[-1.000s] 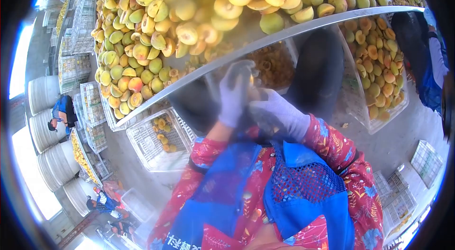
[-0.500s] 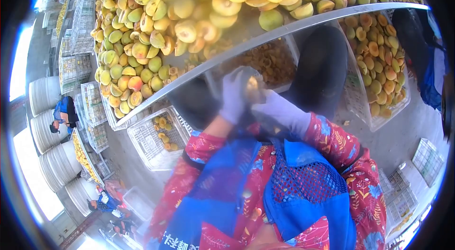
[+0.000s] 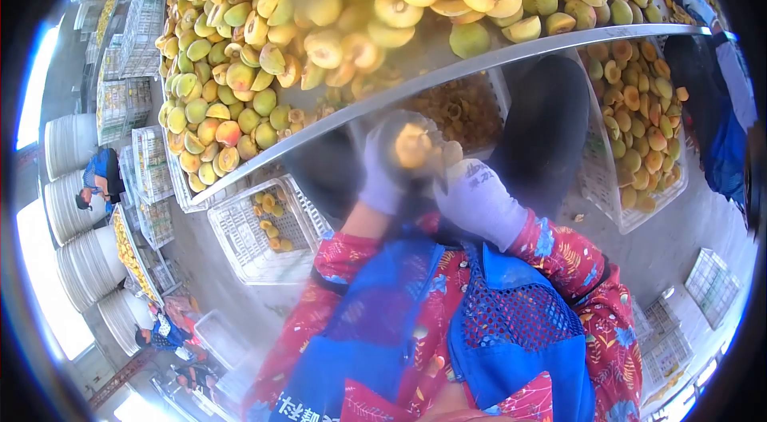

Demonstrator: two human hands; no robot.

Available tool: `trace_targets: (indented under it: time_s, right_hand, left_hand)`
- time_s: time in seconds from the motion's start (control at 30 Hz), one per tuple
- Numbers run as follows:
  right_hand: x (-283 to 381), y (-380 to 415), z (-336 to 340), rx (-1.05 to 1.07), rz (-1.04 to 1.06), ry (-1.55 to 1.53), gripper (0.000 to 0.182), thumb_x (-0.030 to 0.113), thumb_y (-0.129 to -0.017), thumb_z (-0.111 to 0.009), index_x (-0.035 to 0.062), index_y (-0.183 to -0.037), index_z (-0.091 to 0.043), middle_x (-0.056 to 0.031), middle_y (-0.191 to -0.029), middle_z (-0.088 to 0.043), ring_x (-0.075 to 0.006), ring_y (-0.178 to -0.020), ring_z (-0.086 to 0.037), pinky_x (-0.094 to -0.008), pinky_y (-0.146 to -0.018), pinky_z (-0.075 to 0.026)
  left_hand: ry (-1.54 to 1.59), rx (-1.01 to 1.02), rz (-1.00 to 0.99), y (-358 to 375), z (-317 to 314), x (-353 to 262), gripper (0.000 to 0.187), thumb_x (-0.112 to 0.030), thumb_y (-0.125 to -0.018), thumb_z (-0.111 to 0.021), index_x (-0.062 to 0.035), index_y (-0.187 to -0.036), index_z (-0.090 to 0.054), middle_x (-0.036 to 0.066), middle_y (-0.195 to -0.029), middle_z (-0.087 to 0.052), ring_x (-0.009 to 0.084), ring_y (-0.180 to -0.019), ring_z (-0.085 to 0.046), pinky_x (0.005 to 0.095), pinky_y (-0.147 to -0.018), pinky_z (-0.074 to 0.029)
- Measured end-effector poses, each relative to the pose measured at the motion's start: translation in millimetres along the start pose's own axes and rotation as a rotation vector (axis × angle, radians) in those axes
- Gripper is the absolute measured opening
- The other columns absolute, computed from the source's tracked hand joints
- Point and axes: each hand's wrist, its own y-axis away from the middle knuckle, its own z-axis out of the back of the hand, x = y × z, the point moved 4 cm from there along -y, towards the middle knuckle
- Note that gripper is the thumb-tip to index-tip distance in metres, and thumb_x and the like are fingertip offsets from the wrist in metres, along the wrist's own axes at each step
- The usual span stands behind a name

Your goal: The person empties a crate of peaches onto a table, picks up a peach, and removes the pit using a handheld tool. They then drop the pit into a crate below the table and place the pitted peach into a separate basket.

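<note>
- A gloved left hand (image 3: pixel 382 174) and a gloved right hand (image 3: pixel 477 202) meet close together in front of the person's chest, just below the metal edge of the desk (image 3: pixel 511 57).
- Between them sits a peach half (image 3: pixel 413 145), round and orange-yellow, its cut face turned up toward the camera; it is blurred, so the pit hollow cannot be made out.
- The left hand's fingers curl around the peach half from the left and behind, holding it; the right hand presses in from the lower right, and whether it grips the fruit or something else cannot be told.
- Both gloves are pale grey-white knit; the right one bears small dark printing near the wrist.
- Piled on the desk above the hands are halved peaches (image 3: pixel 335 14), some lying skin up in green and yellow, some cut face up showing pale flesh with a darker centre.
- Under the desk a white crate (image 3: pixel 459 106) holds a brownish heap, seemingly pits, directly behind the hands.
- To the right a second white crate (image 3: pixel 639 118) is filled with orange peach halves.
- At lower left a white slatted crate (image 3: pixel 256 234) stands on the floor with a few fruits in one corner.
- The person wears red flowered sleeves and a blue apron (image 3: pixel 511 334).
- Far left, another person in blue (image 3: pixel 97 178) bends beside stacked white tubs (image 3: pixel 76 206).
</note>
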Motion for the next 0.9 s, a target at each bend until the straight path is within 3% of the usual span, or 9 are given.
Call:
trace_targets:
  time_s: [0.17, 0.27, 0.4, 0.53, 0.63, 0.7, 0.73, 0.8, 0.9]
  right_hand:
    - [-1, 1, -7, 0.111, 0.046, 0.05, 0.022, 0.013, -0.086, -0.052, -0.0066, -0.095, -0.051, -0.0202, -0.065, -0.061, -0.0379, -0.06, -0.063, -0.0447, -0.056, -0.051]
    - [0, 3, -7, 0.205, 0.075, 0.087, 0.025, 0.013, -0.085, -0.053, -0.008, -0.097, -0.051, -0.0204, -0.068, -0.062, -0.0372, -0.063, -0.064, -0.0445, -0.058, -0.051]
    - [-6, 6, -16, 0.282, 0.105, 0.088, 0.028, 0.012, -0.084, -0.053, -0.0103, -0.102, -0.052, -0.023, -0.074, -0.064, -0.0362, -0.072, -0.066, -0.0453, -0.065, -0.052]
    - [-6, 2, -13, 0.238, -0.113, -0.455, 0.029, 0.014, -0.082, -0.056, -0.0089, -0.1, -0.053, -0.025, -0.077, -0.063, -0.0388, -0.074, -0.065, -0.0442, -0.068, -0.052]
    - [8, 7, -9, 0.345, -0.265, -0.742, 0.029, 0.016, -0.081, -0.057, -0.0069, -0.098, -0.054, -0.0262, -0.08, -0.062, -0.0405, -0.076, -0.063, -0.0433, -0.07, -0.051]
    - [5, 3, -8, 0.392, -0.409, -0.727, 0.03, 0.019, -0.081, -0.058, -0.0056, -0.098, -0.054, -0.0264, -0.083, -0.061, -0.0412, -0.079, -0.062, -0.0431, -0.074, -0.051]
    - [3, -2, -5, 0.345, -0.344, -0.667, 0.03, 0.019, -0.082, -0.057, -0.0056, -0.098, -0.053, -0.027, -0.084, -0.062, -0.0417, -0.081, -0.063, -0.0443, -0.075, -0.05]
    - [-1, -2, -8, 0.281, -0.222, -0.55, 0.03, 0.02, -0.082, -0.055, -0.0055, -0.098, -0.053, -0.0281, -0.086, -0.062, -0.0428, -0.085, -0.063, -0.0467, -0.077, -0.05]
    - [-9, -5, -14, 0.194, -0.129, -0.443, 0.03, 0.021, -0.084, -0.054, -0.0052, -0.099, -0.053, -0.0282, -0.084, -0.062, -0.0455, -0.084, -0.063, -0.0508, -0.076, -0.049]
  left_hand:
    - [-0.324, -0.035, -0.172, 19, -7, 18, 0.034, -0.016, -0.077, -0.074, -0.0009, -0.105, -0.062, 0.012, -0.098, -0.067, 0.0255, -0.09, -0.065, 0.036, -0.081, -0.052]
    - [-0.255, 0.042, -0.325, 10, -2, -13, 0.029, -0.008, -0.076, -0.069, 0.002, -0.101, -0.06, 0.017, -0.093, -0.064, 0.0349, -0.084, -0.063, 0.0425, -0.076, -0.051]
    - [-0.163, 0.135, -0.351, 2, 2, -29, 0.033, -0.017, -0.076, -0.072, -0.0013, -0.103, -0.063, 0.013, -0.097, -0.067, 0.0312, -0.09, -0.065, 0.0397, -0.08, -0.051]
    - [-0.395, -0.014, -0.545, 6, -5, -43, 0.035, -0.018, -0.074, -0.07, 0.0004, -0.102, -0.061, 0.018, -0.087, -0.065, 0.0379, -0.076, -0.063, 0.0414, -0.073, -0.051]
    - [0.163, 0.247, 0.204, 4, -14, -13, 0.045, -0.02, -0.07, -0.072, -0.0005, -0.109, -0.062, 0.018, -0.098, -0.066, 0.0366, -0.087, -0.064, 0.0418, -0.079, -0.051]
    - [-0.209, 0.141, -0.181, 3, -12, -6, 0.055, -0.022, -0.066, -0.073, -0.0006, -0.115, -0.062, 0.02, -0.109, -0.064, 0.0359, -0.095, -0.063, 0.0433, -0.084, -0.051]
    - [-0.218, 0.185, -0.242, -6, -11, 0, 0.055, -0.023, -0.065, -0.073, -0.0003, -0.114, -0.062, 0.021, -0.11, -0.064, 0.0363, -0.095, -0.063, 0.0435, -0.085, -0.051]
    - [-0.387, -0.005, -0.577, -4, -9, -3, 0.056, -0.026, -0.062, -0.076, 0.0001, -0.11, -0.063, 0.021, -0.108, -0.063, 0.0386, -0.091, -0.063, 0.043, -0.083, -0.051]
    - [-0.31, 0.066, -0.492, -16, -9, -8, 0.058, -0.027, -0.058, -0.077, -0.0008, -0.108, -0.062, 0.02, -0.107, -0.064, 0.0391, -0.091, -0.062, 0.0437, -0.083, -0.052]
